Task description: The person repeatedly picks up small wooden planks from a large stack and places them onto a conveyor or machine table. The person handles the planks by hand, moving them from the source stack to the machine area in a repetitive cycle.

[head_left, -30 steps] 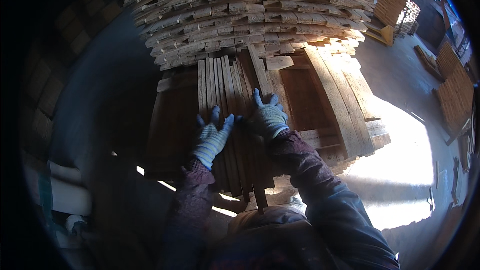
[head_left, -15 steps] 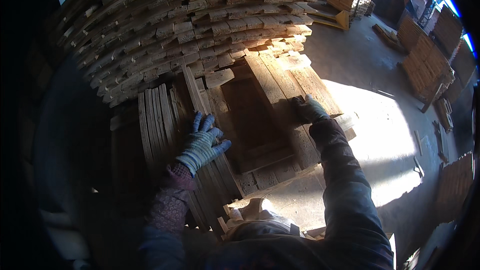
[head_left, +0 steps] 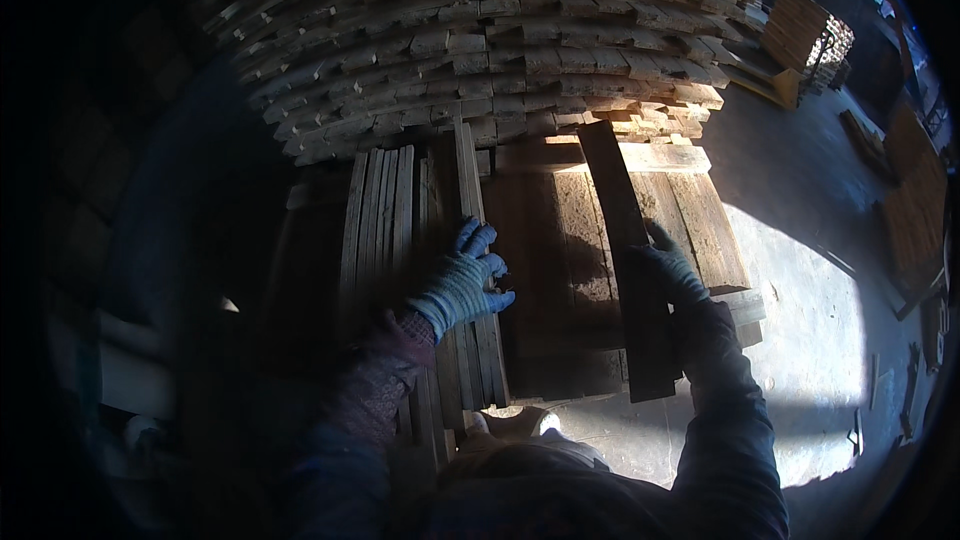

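My right hand [head_left: 668, 265], in a light knitted glove, is closed on the right edge of a long wooden board [head_left: 630, 280]. That board stands tilted up, its shaded face toward me, above flat boards [head_left: 690, 200] laid side by side. My left hand [head_left: 462, 280], in a striped glove with bluish fingers, lies with fingers apart on the top of a row of boards [head_left: 470, 175] set on edge. The fingers gripping the board are partly hidden in shadow.
A tall stack of rough planks [head_left: 480, 50] rises just beyond the work. More boards on edge [head_left: 375, 205] sit left of my left hand. On the right lies a sunlit concrete floor [head_left: 800, 290], with a yellow pallet jack [head_left: 783, 88] and stacked wood [head_left: 915, 200] farther off.
The board under my right hand has gone from lying flat to tilted up. My left hand stays on the boards on edge. The whole view has shifted, so the scene sits farther right.
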### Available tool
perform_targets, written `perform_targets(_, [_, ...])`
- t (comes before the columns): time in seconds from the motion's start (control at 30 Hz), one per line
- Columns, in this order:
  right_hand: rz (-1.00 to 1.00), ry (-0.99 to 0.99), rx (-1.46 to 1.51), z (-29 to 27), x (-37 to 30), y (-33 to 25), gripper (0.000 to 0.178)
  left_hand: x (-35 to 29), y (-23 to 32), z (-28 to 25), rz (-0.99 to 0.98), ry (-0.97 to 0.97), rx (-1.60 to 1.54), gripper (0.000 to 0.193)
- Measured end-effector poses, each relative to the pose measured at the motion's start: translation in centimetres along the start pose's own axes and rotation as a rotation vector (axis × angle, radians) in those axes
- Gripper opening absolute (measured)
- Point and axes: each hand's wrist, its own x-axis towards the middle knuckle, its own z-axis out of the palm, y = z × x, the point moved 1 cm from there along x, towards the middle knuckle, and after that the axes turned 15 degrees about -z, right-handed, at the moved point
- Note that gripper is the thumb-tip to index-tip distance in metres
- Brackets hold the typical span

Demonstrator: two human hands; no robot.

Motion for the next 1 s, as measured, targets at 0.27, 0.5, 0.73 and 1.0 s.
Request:
perform_targets(0.27, [-0.136,-0.492,-0.993,18.7,-5.1,-4.1,0.084,1.9,0.9,0.0,-0.012,0.144,-0.477,0.078])
perform_targets(0.5, [0.065,-0.737,-1.653,4.2,-9.4,-6.4,0.122,2.1,3.8,-1.0,-0.039,-0.049,0.118,0.072])
perform_targets(0.73, [-0.209,-0.819,-1.697,-4.5,-4.2,-4.5,0.089,2.7,4.0,-0.2,-0.046,-0.028,0.113,0.066])
perform_targets(1.0, [-0.462,-0.504,-1.649,0.2,20.3,-7.1,0.077,3.6,4.5,-0.6,-0.086,-0.095,0.163,0.072])
